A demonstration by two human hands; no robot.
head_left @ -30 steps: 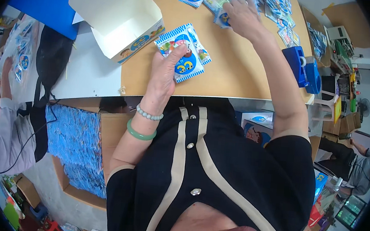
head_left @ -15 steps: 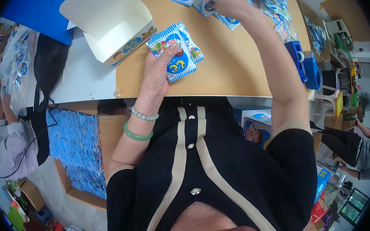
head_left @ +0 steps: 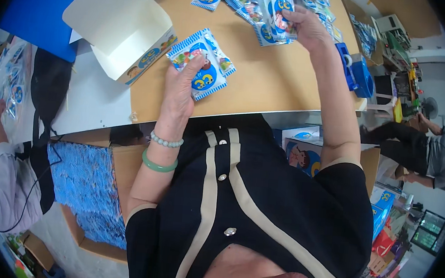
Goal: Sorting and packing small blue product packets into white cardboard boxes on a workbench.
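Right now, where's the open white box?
In the head view, the open white box sits at upper left on the table, between the blue panel on its left and the packets in the left hand.

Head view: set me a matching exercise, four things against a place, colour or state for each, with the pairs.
1. Bangle
2. Tape dispenser
3. Packets nearest the bangle
4. Carton with a white inside

A. At the right side of the table
B. Lid open
C. Held in the left hand
D. Green

Pairs: 1-D, 2-A, 3-C, 4-B
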